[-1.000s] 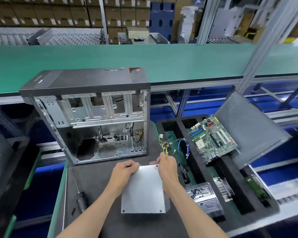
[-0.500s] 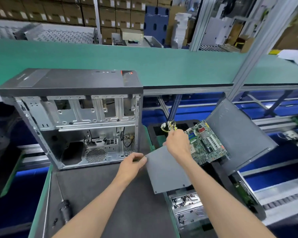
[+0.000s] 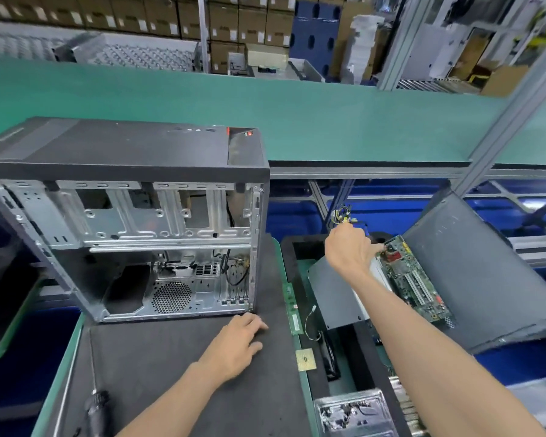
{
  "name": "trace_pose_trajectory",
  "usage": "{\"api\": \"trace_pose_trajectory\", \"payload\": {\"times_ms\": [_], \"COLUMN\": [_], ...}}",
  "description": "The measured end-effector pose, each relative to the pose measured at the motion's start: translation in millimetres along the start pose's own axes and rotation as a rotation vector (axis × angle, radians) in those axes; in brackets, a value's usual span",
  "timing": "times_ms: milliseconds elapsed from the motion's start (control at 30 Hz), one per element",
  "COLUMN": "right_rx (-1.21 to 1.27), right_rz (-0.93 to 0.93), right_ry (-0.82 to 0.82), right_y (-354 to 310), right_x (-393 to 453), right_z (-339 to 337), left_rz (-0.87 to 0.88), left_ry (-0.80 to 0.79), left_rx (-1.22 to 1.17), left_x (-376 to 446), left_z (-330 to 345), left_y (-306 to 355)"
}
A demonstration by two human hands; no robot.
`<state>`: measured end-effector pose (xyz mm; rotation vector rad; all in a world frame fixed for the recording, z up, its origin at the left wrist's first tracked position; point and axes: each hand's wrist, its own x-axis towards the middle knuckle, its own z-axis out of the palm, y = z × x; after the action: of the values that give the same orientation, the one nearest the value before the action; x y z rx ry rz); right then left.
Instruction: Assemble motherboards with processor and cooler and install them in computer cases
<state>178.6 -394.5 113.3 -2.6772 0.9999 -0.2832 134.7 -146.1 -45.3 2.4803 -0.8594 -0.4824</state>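
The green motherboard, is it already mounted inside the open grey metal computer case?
No, the green motherboard lies right of the open grey metal computer case, outside it.

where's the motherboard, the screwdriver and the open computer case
motherboard (image 3: 415,283): head view, on the green board face near its white slots
screwdriver (image 3: 97,411): head view, on the black handle at bottom left
computer case (image 3: 123,146): head view, on its dark upper panel
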Motion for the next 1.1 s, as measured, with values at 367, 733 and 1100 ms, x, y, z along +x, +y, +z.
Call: {"api": "trace_pose_trajectory", "payload": {"times_ms": [367, 733, 1100], "right_rx": [-0.041, -0.057, -0.05], "right_rz": [-0.023, -0.058, 0.027], "right_ry": [-0.066, -0.113, -0.112], "right_y": [-12, -28, -24], "right_x": [43, 56, 78], "right_z": [51, 68, 81], "left_rz": [0.157, 0.205, 0.2], "left_ry": [0.081, 0.2, 0.189], "left_rx": [0.203, 0.276, 0.264], "left_x": [16, 14, 16], "left_z": [17, 27, 28], "left_y": [-14, -20, -22]}}
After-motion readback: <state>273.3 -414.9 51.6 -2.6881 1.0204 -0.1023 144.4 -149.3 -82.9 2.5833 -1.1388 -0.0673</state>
